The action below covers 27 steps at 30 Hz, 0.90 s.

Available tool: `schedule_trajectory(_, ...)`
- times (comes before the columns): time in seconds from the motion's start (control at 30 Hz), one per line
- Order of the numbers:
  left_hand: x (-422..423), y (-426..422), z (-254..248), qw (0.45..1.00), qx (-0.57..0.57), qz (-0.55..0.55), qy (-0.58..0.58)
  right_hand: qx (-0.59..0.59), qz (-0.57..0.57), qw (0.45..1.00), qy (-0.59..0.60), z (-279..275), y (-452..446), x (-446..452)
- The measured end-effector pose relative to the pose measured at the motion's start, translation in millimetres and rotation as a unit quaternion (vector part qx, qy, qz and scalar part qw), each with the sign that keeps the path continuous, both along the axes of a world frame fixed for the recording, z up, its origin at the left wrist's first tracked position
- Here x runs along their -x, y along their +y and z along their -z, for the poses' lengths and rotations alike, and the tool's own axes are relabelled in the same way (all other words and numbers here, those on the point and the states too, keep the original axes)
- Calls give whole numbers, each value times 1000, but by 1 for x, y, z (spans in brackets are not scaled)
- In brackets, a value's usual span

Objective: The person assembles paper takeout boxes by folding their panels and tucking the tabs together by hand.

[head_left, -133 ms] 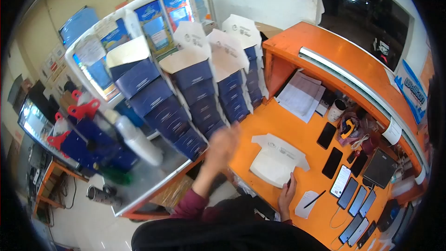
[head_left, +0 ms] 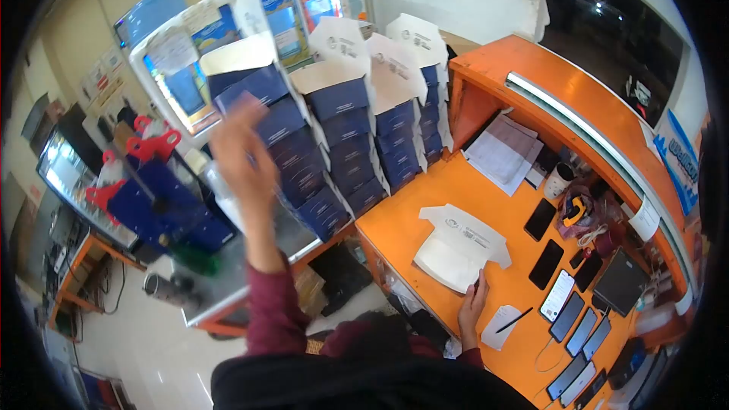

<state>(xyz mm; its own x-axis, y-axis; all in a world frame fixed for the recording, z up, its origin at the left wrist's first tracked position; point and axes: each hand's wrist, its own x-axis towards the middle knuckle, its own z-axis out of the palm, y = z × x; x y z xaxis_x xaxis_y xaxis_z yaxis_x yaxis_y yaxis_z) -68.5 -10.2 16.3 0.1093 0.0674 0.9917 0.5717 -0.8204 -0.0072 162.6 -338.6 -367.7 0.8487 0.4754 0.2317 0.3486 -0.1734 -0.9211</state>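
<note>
Head view: left hand (head_left: 244, 156), blurred, in front of leftmost stack of dark-blue cardboard boxes with white flaps (head_left: 300, 159); grip looks apart, contact unclear. Right hand (head_left: 472, 307): grip closed on small dark object (head_left: 477, 285), at near right edge of white cardboard box with printed flap (head_left: 444, 266), on orange table (head_left: 387, 220). Black rectangular phone (head_left: 546, 264) farther right.

Orange desk (head_left: 391, 220), navy boxes (head_left: 351, 135), white carton (head_left: 446, 260), maroon sleeve (head_left: 275, 310)
</note>
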Motion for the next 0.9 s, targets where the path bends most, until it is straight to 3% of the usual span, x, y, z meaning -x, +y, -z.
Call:
schedule_trajectory(0.03,25,20,-36,998,7,-49,30,-1,7,1000,-15,1,5,-1)
schedule_trajectory(0.1,65,75,-69,957,-27,-256,137,-24,19,999,-10,2,5,0)
schedule_trajectory(0.17,95,140,-80,933,107,-236,251,-36,33,999,-14,4,4,5)
schedule_trajectory(0.27,98,153,-113,922,211,-21,323,-39,55,997,-40,1,2,10)
schedule_trajectory(0.37,93,138,-112,948,137,3,286,-34,95,992,-72,-9,-2,17)
schedule_trajectory(0.4,86,123,-110,969,60,-10,240,-31,117,988,-95,-11,-2,19)
schedule_trajectory(0.5,70,64,-117,972,-88,-115,185,-60,158,976,-137,-35,2,27)
schedule_trajectory(0.6,59,32,-117,979,-143,-49,140,-99,115,979,-133,-78,7,39)
schedule_trajectory(0.7,32,-31,-90,972,-195,-28,130,-179,-9,972,-151,-125,21,45)
schedule_trajectory(0.77,9,-75,-41,972,-187,40,135,-181,-109,968,-135,-146,28,47)
schedule_trajectory(0.83,-20,-116,26,955,-195,102,197,-357,-179,915,54,-192,38,69)
schedule_trajectory(0.9,-47,-152,89,932,-181,202,242,-442,-174,863,173,-212,36,82)
